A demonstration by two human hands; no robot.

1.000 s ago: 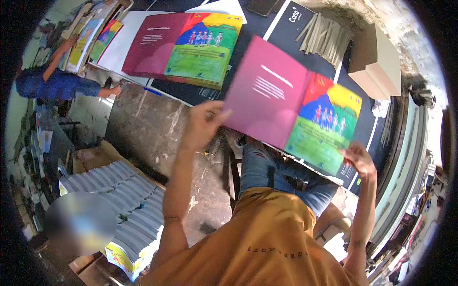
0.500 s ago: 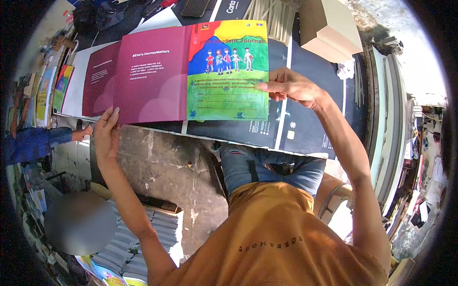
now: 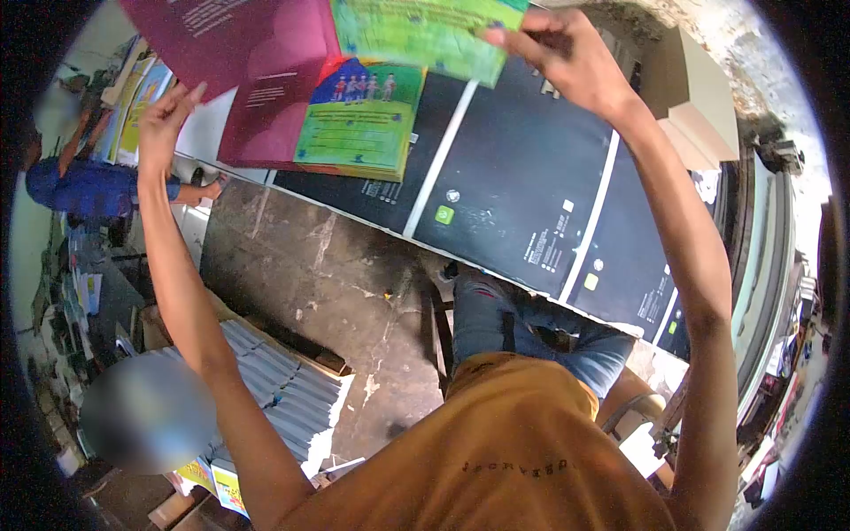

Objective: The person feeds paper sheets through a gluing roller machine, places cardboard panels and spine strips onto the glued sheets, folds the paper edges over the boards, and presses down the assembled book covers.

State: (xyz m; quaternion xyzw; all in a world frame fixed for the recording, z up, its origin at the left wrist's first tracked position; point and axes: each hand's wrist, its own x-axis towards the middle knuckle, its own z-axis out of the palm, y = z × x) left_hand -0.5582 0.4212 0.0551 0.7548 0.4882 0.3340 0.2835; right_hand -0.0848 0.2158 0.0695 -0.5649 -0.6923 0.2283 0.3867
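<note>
My left hand (image 3: 164, 124) pinches the lower left edge of a printed journal cover (image 3: 421, 31), and my right hand (image 3: 571, 66) grips its right edge between thumb and fingers. Stretched between both hands, the cover is maroon on the left and green on the right. Its upper part runs out of the top of the view. Below it, a stack of matching covers (image 3: 354, 133) lies on the table, with drawn children and green printing showing. The held cover overlaps the upper part of this stack.
Black printed boards (image 3: 522, 168) cover the table. A beige block-like box (image 3: 691, 97) stands at its far right. At the lower left lie bundled grey stacks (image 3: 274, 380). Another person in blue (image 3: 97, 186) is at the left, beside upright booklets.
Both hands have lifted the cover up and away, and it now tilts down to the right. More of the stack beneath shows. My view has shifted, too.
</note>
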